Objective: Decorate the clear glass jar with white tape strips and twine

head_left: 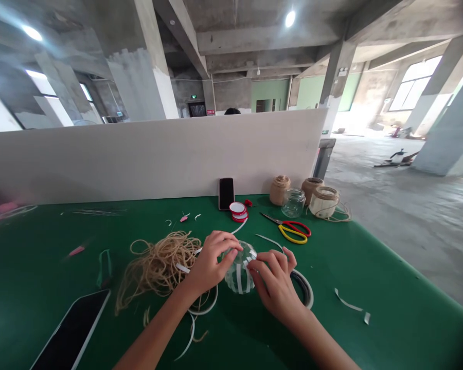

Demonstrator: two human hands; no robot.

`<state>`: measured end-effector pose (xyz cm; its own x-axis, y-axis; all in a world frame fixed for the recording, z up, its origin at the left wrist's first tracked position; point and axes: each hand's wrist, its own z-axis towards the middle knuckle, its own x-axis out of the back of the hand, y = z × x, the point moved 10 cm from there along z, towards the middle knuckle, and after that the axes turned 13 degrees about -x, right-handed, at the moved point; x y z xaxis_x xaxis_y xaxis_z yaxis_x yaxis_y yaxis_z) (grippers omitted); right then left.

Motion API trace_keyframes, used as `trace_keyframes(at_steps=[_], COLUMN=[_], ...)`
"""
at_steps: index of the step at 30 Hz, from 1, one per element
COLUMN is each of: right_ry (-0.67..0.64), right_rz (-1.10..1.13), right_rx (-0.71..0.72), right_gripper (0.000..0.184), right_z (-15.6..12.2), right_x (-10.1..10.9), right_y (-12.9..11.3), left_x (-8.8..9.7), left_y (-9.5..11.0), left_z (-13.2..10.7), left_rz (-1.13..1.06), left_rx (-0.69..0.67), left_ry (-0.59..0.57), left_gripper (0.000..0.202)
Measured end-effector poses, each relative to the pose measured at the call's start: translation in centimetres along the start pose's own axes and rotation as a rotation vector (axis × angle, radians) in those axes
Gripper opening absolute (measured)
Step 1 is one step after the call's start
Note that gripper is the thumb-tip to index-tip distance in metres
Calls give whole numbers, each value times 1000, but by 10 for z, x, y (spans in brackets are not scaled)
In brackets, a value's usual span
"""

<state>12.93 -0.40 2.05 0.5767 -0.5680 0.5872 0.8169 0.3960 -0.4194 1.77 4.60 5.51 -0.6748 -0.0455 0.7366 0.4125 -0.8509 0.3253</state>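
Both hands hold a round clear glass jar with white strips running down its side. My left hand grips it from the upper left, and my right hand presses on its right side, with fingertips on the strips. The jar's top and part of its far side are hidden by my fingers. A loose tangle of tan jute twine lies just left of my left wrist. A curled white strip lies under that wrist, and a dark-edged coil of white strip sits beside my right hand.
The green tabletop also holds red-and-yellow scissors, a red-and-white tape roll, a phone, a tablet, and twine-wrapped jars. A white partition stands behind. The table's right edge drops to a concrete floor.
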Motion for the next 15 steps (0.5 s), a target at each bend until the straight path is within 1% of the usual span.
trace_keyframes(at_steps=[5, 9, 12, 15], right_ry=[-69, -147, -202, -259], right_rz=[-43, -96, -114, -176], right_rx=[-24, 35, 79, 111], right_gripper=[15, 14, 12, 10], right_z=[9, 19, 26, 31], right_x=[-1, -1, 1, -1], right_y=[0, -9, -17, -23], left_x=[-1, -4, -3, -3], left_y=[12, 11, 10, 11], left_z=[2, 0, -1, -2], left_rz=[40, 71, 96, 96], left_rx=[-62, -70, -83, -112], left_ry=[-52, -72, -58, -43], left_gripper=[21, 19, 18, 19])
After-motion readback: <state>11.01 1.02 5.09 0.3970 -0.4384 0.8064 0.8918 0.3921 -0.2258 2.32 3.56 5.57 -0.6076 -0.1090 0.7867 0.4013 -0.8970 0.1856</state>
